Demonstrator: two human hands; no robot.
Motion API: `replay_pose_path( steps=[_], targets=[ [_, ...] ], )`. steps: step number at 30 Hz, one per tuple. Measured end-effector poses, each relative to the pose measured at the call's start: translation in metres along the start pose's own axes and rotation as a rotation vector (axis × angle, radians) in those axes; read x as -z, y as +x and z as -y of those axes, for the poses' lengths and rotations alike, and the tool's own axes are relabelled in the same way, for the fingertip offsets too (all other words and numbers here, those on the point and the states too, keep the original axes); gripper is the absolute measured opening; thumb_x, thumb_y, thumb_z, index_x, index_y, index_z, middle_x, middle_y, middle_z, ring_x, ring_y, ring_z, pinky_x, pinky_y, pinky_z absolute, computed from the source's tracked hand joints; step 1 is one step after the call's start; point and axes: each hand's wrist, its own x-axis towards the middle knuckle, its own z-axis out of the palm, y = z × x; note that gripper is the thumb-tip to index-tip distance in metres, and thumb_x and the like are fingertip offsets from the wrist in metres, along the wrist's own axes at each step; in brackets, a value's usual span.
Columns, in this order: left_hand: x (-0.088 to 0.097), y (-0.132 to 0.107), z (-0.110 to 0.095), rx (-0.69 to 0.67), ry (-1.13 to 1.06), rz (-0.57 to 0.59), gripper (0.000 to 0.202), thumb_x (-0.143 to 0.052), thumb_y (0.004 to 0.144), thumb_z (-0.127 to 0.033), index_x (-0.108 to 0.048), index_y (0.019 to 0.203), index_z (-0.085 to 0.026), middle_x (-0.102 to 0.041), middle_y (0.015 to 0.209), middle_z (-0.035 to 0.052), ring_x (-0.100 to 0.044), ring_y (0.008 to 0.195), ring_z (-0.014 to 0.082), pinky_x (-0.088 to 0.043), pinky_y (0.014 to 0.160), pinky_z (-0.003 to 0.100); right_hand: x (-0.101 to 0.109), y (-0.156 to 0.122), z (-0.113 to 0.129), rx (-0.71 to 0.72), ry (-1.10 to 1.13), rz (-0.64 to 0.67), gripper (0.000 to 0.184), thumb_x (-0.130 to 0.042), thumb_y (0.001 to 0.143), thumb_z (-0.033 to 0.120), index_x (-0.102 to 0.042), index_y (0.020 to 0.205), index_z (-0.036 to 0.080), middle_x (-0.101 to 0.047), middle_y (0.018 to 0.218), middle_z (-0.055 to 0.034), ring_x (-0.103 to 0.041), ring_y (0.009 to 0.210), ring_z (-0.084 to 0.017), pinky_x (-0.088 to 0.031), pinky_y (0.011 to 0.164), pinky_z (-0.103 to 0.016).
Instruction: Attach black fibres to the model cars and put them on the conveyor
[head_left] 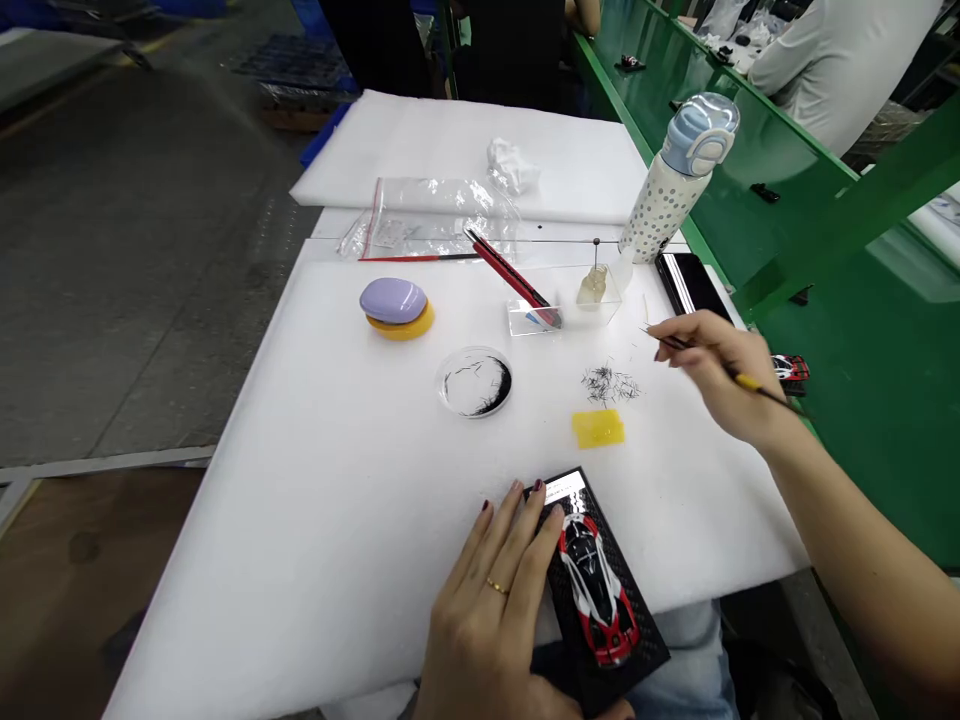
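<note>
A red, white and black model car (597,585) is fixed on a black textured base (637,615), tilted at the table's front edge. My left hand (487,600) holds this base, its fingers laid over the left side and part of the thumb showing below. My right hand (724,370) pinches a thin fine-tipped brush (750,385) with a black handle and a yellow band. Its tip points left, above the table. Left of that hand lie a scatter of tiny black slivers (609,384) and a yellow sticky-looking square (598,429).
A round clear dish (474,382) holds black slivers. Behind are a purple-and-yellow oval case (396,308), red tweezers (517,280) on a clear tray (525,325), a small bottle (592,285), a plastic bag (435,215), a dotted water bottle (667,205) and a phone (697,285).
</note>
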Motion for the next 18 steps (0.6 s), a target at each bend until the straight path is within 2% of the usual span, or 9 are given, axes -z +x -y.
replay_pose_path(
  steps=[2, 4, 6, 9, 11, 15, 18],
  targets=[
    [-0.003, -0.002, -0.001, 0.011, -0.048, -0.030, 0.098, -0.044, 0.087, -0.083, -0.049, 0.144, -0.003, -0.062, 0.143, 0.0230, -0.052, 0.142, 0.0366, -0.049, 0.114, 0.053, -0.003, -0.002, -0.011, -0.069, -0.016, 0.062, 0.040, -0.073, 0.086, 0.059, -0.075, 0.105, 0.024, -0.076, 0.090, -0.0050, -0.071, 0.082, -0.021, -0.056, 0.077, -0.037],
    [-0.007, -0.002, -0.003, 0.057, -0.112, -0.050, 0.080, -0.032, 0.100, -0.069, -0.045, 0.149, -0.007, -0.062, 0.144, 0.0199, -0.050, 0.144, 0.0327, -0.047, 0.117, 0.050, -0.009, 0.001, -0.019, -0.139, 0.063, 0.045, 0.038, -0.075, 0.083, 0.059, -0.077, 0.093, 0.022, -0.077, 0.089, -0.0064, -0.071, 0.078, -0.020, -0.057, 0.071, -0.034],
    [-0.010, -0.001, -0.008, 0.150, -0.183, -0.063, 0.062, -0.026, 0.106, -0.052, -0.045, 0.150, -0.012, -0.062, 0.145, 0.0158, -0.048, 0.146, 0.0289, -0.043, 0.121, 0.047, -0.014, 0.005, -0.024, -0.215, 0.153, -0.001, 0.042, -0.074, 0.082, 0.063, -0.075, 0.081, 0.020, -0.075, 0.077, -0.0059, -0.067, 0.067, -0.016, -0.054, 0.059, -0.030],
    [-0.015, 0.004, -0.015, 0.286, -0.256, -0.104, 0.044, -0.030, 0.107, -0.033, -0.051, 0.143, -0.018, -0.065, 0.141, 0.0114, -0.049, 0.146, 0.0258, -0.040, 0.124, 0.044, -0.018, 0.007, -0.028, -0.306, 0.252, -0.024, 0.042, -0.080, 0.076, 0.060, -0.066, 0.078, 0.020, -0.068, 0.060, -0.0007, -0.060, 0.054, -0.013, -0.048, 0.049, -0.027],
    [-0.017, 0.007, -0.018, 0.337, -0.286, -0.105, 0.039, -0.033, 0.104, -0.022, -0.054, 0.137, -0.020, -0.066, 0.137, 0.0097, -0.051, 0.144, 0.0243, -0.043, 0.122, 0.043, -0.019, 0.004, -0.030, -0.342, 0.253, -0.044, 0.039, -0.083, 0.073, 0.052, -0.061, 0.079, 0.021, -0.067, 0.056, 0.0018, -0.058, 0.050, -0.012, -0.045, 0.047, -0.026],
    [-0.020, 0.007, -0.018, 0.358, -0.323, -0.087, 0.037, -0.037, 0.102, -0.021, -0.054, 0.135, -0.022, -0.066, 0.134, 0.0097, -0.054, 0.142, 0.0253, -0.049, 0.117, 0.043, -0.018, -0.004, -0.036, -0.405, 0.156, -0.133, 0.030, -0.079, 0.076, 0.039, -0.054, 0.081, 0.023, -0.066, 0.053, 0.0045, -0.057, 0.045, -0.012, -0.041, 0.045, -0.026],
    [-0.018, 0.006, -0.012, 0.350, -0.303, -0.064, 0.037, -0.039, 0.102, -0.020, -0.054, 0.135, -0.022, -0.066, 0.134, 0.0092, -0.055, 0.140, 0.0262, -0.051, 0.115, 0.045, -0.021, -0.005, -0.039, -0.406, 0.108, -0.164, 0.029, -0.077, 0.077, 0.034, -0.051, 0.083, 0.025, -0.065, 0.052, 0.0065, -0.061, 0.047, -0.014, -0.044, 0.047, -0.029]
  ],
)
